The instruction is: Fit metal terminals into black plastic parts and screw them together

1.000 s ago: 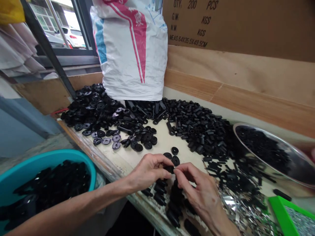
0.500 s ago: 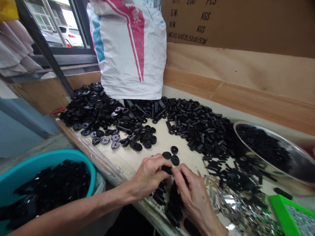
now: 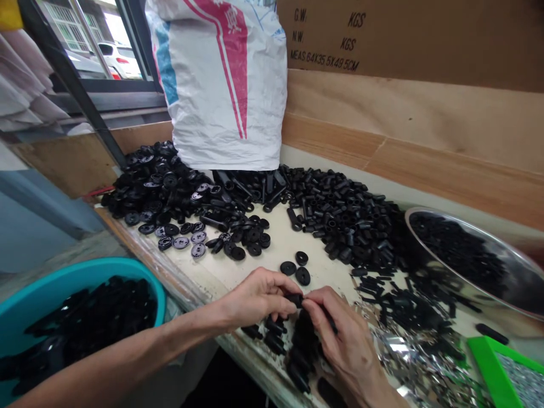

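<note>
My left hand [image 3: 264,296] pinches a short black cylindrical plastic part [image 3: 294,299] between thumb and fingers. Against the right end of that part, my right hand [image 3: 346,334] has its thumb and index fingertips pressed together; whatever they grip is too small or hidden to name. Below the hands, along the table's front edge, lie several black plastic tubes [image 3: 297,368], partly covered by my right hand. Just beyond the fingers rest 3 black discs with holes, one of them a round disc [image 3: 288,268].
Piles of black round caps [image 3: 157,181] and black sleeves [image 3: 344,209] cover the table's back. To the right are flat metal clips [image 3: 425,362], a steel bowl [image 3: 476,306] and a green tray [image 3: 484,357]. A teal basin [image 3: 159,294] stands left; a white sack [image 3: 229,85] stands behind.
Both hands have shifted slightly down and to the right with the black part, which now shows more between the fingertips. The camera view has tilted a little.
</note>
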{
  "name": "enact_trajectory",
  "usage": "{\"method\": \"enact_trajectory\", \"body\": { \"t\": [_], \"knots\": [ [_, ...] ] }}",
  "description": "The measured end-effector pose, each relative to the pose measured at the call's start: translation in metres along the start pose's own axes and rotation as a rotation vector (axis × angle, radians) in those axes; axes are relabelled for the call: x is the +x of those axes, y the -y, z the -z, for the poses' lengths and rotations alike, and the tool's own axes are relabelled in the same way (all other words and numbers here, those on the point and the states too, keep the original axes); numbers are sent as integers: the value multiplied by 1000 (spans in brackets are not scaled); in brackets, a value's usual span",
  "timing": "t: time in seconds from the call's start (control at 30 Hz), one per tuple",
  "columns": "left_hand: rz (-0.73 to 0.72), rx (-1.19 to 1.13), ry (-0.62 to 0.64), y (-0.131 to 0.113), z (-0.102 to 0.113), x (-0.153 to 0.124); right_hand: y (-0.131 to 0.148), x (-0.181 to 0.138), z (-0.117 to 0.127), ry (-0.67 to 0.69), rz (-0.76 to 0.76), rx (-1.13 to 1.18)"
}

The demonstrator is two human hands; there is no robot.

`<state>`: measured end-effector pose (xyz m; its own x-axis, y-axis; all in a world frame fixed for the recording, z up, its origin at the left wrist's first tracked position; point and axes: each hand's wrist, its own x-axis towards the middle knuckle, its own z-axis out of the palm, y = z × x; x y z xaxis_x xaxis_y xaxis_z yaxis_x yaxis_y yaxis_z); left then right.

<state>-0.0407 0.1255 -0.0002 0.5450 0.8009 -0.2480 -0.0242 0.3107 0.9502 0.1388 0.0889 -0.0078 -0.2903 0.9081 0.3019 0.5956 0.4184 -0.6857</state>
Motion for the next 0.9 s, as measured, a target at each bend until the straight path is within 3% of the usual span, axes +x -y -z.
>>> {"method": "enact_trajectory", "body": {
  "t": [0.23,0.4,0.6,0.73,0.9],
  "knots": [
    [-329,485,-215,7,-9,-6,3,-3,-4,6,-167,50],
    [-591,775,-226,17,-9,-6,4,-6,-12,42,-387,276],
    [-788,1002,-248,37,-5,-5,6,-5,-15,144,-517,538],
    [-702,911,-221,25,-5,-3,1,-4,-15,114,-523,588],
    [-325,539,-107,-5,3,-1,0,-2,-4,69,-373,285]
  ]
}}
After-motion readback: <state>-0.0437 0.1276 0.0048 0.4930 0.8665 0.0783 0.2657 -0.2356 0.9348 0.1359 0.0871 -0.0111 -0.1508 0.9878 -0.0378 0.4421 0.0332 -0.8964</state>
